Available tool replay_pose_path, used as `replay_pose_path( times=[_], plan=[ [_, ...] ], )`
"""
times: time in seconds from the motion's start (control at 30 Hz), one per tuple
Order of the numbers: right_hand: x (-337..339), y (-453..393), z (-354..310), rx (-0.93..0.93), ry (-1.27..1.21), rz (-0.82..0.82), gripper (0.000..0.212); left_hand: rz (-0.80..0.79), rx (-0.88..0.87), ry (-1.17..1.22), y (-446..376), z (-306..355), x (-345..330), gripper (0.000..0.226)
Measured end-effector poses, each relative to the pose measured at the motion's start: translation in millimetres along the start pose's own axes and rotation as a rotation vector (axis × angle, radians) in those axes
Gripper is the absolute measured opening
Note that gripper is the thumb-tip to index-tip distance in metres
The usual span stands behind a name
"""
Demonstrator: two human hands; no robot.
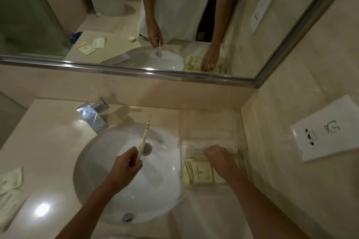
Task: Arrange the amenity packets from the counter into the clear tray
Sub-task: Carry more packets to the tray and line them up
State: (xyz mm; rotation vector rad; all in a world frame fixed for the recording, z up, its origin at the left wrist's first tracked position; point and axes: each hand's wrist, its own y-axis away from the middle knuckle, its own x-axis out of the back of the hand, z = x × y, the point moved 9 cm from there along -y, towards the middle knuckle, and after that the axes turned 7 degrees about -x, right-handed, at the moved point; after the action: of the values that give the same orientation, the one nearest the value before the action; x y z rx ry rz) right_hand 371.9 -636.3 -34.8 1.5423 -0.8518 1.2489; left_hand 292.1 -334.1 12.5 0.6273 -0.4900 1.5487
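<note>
left hand (126,165): grip pinching thin packet (143,140) upright | right hand (221,158): fingers flat, pressing packets (197,172) in tray (242,141)

beige stone counter (48,141) with inset white sink (108,170); clear tray (211,185) at right, loose amenity packets (10,180) at left edge.

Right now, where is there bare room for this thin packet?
The clear tray's back section, toward the mirror, looks bare. Its front section is crowded: packets and the right hand. Bare counter lies between faucet and left-edge packets.
</note>
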Motion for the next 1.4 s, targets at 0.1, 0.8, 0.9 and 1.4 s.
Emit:
replay_pose_path(
  times=[0.1, 0.8, 0.9, 1.4],
  plan=[
    [-8, -1, 6, 0.038, 0.049, 0.016, 0.036, -0.021, -0.009, -0.009, -2, 6, -6, 0.040],
    [-21, -1, 5, -0.002, -0.112, -0.061, 0.021, -0.048, 0.019, 0.030, -15, 5, -14, 0.043],
    [-28, 1, 8, -0.003, -0.141, -0.087, 0.017, -0.064, 0.003, 0.021, -16, 11, -15, 0.043],
    [12, 45, 103, -0.682, -0.548, 0.229, 0.017, -0.553, -0.619, -0.571, -33, 128, -146, 0.023]
  ],
)
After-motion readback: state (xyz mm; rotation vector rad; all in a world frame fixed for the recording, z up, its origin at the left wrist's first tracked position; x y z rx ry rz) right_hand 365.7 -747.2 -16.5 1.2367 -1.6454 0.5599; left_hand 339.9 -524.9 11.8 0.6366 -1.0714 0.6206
